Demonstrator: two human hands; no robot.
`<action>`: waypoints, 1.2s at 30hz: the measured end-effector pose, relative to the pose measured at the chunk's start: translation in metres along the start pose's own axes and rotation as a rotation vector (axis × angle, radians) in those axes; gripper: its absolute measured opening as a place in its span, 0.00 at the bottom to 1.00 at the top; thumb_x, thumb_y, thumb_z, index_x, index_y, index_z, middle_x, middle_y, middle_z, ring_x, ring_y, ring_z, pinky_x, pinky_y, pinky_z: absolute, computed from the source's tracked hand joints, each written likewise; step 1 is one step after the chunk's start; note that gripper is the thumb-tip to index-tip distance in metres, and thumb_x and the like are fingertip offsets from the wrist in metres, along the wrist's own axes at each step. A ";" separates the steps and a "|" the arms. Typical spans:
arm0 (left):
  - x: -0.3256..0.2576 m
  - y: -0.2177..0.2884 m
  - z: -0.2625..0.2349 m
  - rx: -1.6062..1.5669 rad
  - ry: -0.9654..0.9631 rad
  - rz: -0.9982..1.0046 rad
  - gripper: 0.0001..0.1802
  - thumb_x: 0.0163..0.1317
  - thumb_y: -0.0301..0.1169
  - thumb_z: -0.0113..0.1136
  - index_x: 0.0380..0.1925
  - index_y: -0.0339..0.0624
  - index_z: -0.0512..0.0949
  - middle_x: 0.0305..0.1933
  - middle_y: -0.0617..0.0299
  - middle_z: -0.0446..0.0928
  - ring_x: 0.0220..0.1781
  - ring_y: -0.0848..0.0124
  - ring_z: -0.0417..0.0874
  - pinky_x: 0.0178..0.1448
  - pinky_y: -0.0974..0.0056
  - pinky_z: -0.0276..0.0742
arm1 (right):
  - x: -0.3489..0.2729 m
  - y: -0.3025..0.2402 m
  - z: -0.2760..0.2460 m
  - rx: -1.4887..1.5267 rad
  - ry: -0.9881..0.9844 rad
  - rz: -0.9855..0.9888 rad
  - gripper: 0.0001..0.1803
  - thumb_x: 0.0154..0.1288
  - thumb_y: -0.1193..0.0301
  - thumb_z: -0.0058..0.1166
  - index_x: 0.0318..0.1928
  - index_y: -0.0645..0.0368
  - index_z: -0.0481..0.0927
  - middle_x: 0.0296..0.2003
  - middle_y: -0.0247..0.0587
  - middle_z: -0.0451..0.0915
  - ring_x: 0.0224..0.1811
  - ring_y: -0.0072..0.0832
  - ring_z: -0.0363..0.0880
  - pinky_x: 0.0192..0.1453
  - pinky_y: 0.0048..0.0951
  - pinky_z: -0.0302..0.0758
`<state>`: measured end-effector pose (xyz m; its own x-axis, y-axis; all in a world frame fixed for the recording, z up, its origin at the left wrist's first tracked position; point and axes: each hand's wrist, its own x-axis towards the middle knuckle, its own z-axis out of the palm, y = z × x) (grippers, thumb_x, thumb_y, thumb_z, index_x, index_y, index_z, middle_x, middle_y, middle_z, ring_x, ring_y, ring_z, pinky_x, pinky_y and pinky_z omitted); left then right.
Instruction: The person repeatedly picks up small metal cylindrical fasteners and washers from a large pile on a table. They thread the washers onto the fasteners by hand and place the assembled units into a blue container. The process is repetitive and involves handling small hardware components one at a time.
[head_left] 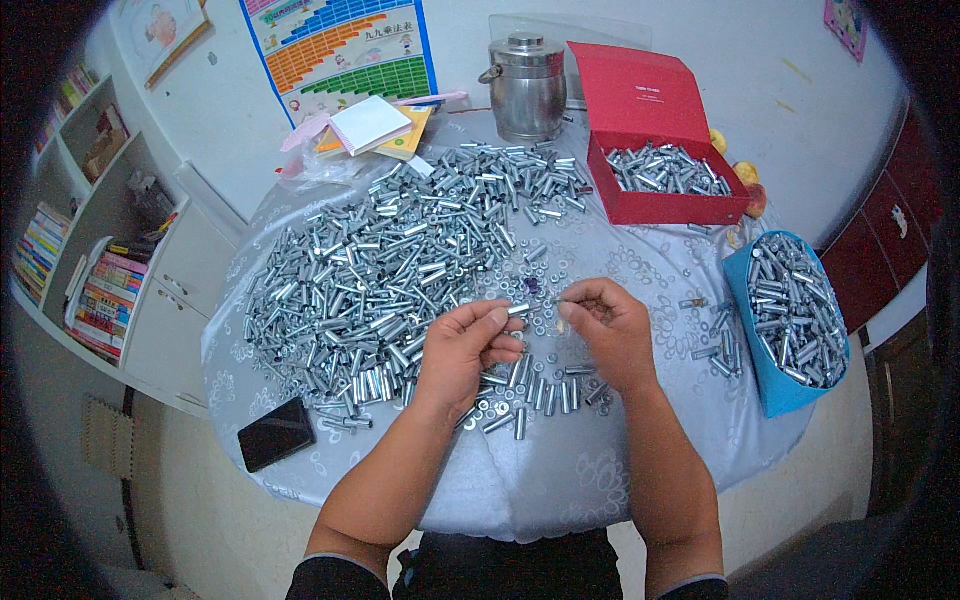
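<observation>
Silvery sleeves [400, 260] covered the table [560, 470]. The left hand [462, 350] pinched one sleeve [517, 310] at its fingertips; the right hand [608, 325] was closed narrowly on a small part, too tiny to identify. A slip would likely have dropped either piece among the washers [545, 322] below, where it would be hard to find.

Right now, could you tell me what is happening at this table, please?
A person sits at a round table covered with a big heap of small metal sleeves. The left hand pinches one metal sleeve by its end, and the right hand holds a small part up to it, too small to identify. More sleeves fill a red box and a blue bin on the right. A black phone lies at the near left edge.
</observation>
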<state>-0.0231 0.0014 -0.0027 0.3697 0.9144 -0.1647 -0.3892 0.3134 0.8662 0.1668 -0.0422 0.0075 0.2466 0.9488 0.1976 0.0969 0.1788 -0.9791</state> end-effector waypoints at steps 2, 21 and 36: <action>0.000 0.000 0.001 -0.002 -0.006 0.004 0.13 0.66 0.28 0.56 0.47 0.33 0.77 0.37 0.54 0.82 0.30 0.70 0.84 0.33 0.69 0.84 | -0.001 0.007 0.004 0.035 -0.010 -0.073 0.08 0.59 0.79 0.59 0.40 0.64 0.79 0.36 0.36 0.81 0.39 0.21 0.79 0.46 0.24 0.76; 0.000 0.000 -0.002 -0.060 -0.030 0.020 0.13 0.66 0.28 0.56 0.48 0.33 0.76 0.37 0.53 0.82 0.30 0.70 0.84 0.32 0.69 0.84 | 0.000 0.004 0.005 -0.088 0.082 -0.054 0.06 0.64 0.77 0.53 0.40 0.66 0.79 0.31 0.35 0.78 0.33 0.19 0.77 0.40 0.21 0.74; 0.000 -0.001 0.000 -0.035 -0.019 0.008 0.12 0.66 0.28 0.55 0.47 0.33 0.76 0.37 0.54 0.82 0.30 0.71 0.84 0.33 0.70 0.83 | 0.006 0.014 -0.003 -0.085 0.026 0.083 0.13 0.70 0.67 0.47 0.31 0.62 0.75 0.23 0.28 0.71 0.26 0.17 0.67 0.32 0.23 0.66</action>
<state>-0.0231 0.0011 -0.0033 0.3826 0.9119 -0.1486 -0.4210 0.3153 0.8505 0.1723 -0.0348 -0.0050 0.2816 0.9523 0.1179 0.1566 0.0756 -0.9848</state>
